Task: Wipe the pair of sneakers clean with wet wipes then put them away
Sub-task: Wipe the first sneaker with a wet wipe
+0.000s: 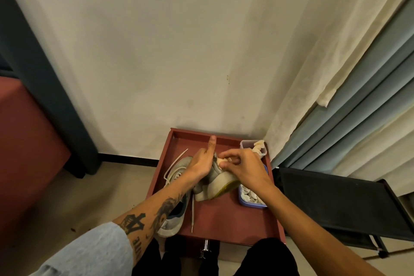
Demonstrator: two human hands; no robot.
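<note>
One grey sneaker (215, 186) lies on its side on the red tray-top table (224, 226), its pale sole and yellowish edge facing me. My left hand (201, 163) holds this sneaker, thumb pointing up. My right hand (242, 163) pinches a crumpled wet wipe (221, 160) against the sneaker's upper. The second grey sneaker (174, 215) lies at the left of the tray, partly under my left forearm, its white laces trailing.
A clear tub of wipes (254, 148) stands at the tray's back right corner. A blue-rimmed container of used wipes (248, 197) sits by my right wrist. A black rack (336, 204) stands to the right, curtains behind it, a red cabinet (26, 152) to the left.
</note>
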